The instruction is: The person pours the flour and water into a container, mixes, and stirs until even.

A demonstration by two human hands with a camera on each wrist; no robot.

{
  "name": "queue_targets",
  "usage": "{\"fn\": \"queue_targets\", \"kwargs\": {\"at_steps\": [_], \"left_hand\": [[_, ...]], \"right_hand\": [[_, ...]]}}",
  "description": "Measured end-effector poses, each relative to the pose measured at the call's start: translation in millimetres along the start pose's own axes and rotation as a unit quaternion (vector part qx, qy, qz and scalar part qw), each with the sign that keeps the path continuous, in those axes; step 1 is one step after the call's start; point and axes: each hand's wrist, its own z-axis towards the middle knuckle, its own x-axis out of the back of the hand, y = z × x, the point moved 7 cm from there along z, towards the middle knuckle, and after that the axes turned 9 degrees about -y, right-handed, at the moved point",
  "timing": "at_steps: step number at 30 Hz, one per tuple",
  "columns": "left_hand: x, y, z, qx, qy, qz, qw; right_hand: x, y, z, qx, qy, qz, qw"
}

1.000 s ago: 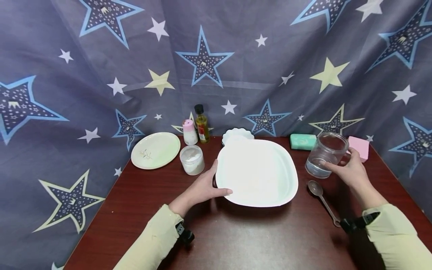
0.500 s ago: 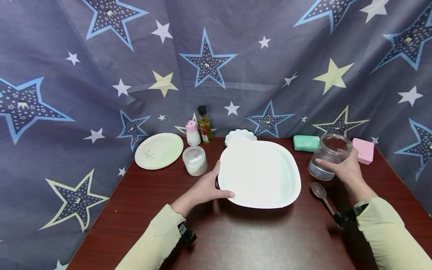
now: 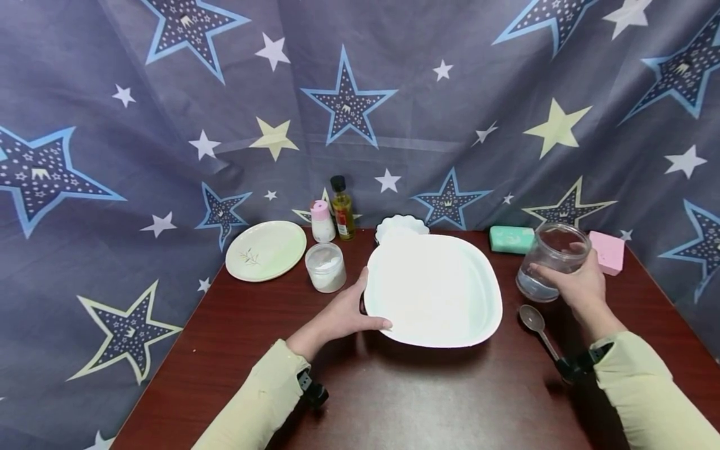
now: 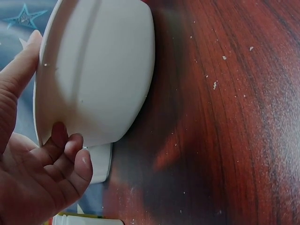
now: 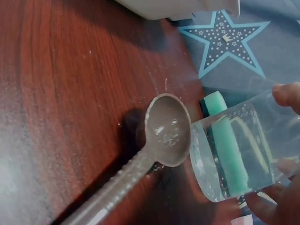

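A white oval basin (image 3: 433, 290) stands in the middle of the head view. My left hand (image 3: 344, 312) holds its left side, the thumb over the rim and fingers curled against the outer wall, seen in the left wrist view. To the right, a clear glass jar (image 3: 544, 270) has a little clear liquid at the bottom. My right hand (image 3: 586, 286) grips the jar from the right, thumb on the near side. Whether the jar touches the table cannot be told. Nearer me lies a brown-grey spoon (image 3: 532, 319), its bowl close to the jar in the right wrist view.
Behind the jar are a green block (image 3: 510, 239) and a pink block (image 3: 607, 252). At the left stand an oval plate (image 3: 267, 251), a tub of white powder (image 3: 326, 269), a pink-capped shaker (image 3: 322, 224) and an oil bottle (image 3: 342, 212). A scalloped white dish (image 3: 402, 225) sits behind the basin.
My right wrist has swung a little to the left and the hand has settled more closely round the jar. The head view has shifted slightly. Left hand and basin stay the same.
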Motion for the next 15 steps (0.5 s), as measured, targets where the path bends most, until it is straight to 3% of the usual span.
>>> {"fn": "queue_targets", "kwargs": {"at_steps": [7, 15], "left_hand": [[-0.3, -2.9, 0.6, 0.007, 0.000, 0.009, 0.9999], [0.3, -1.9, 0.8, 0.003, -0.007, 0.000, 1.0000]], "right_hand": [[9, -29, -10, 0.060, 0.001, -0.047, 0.997], [12, -81, -31, 0.163, 0.017, -0.118, 0.979]]}}
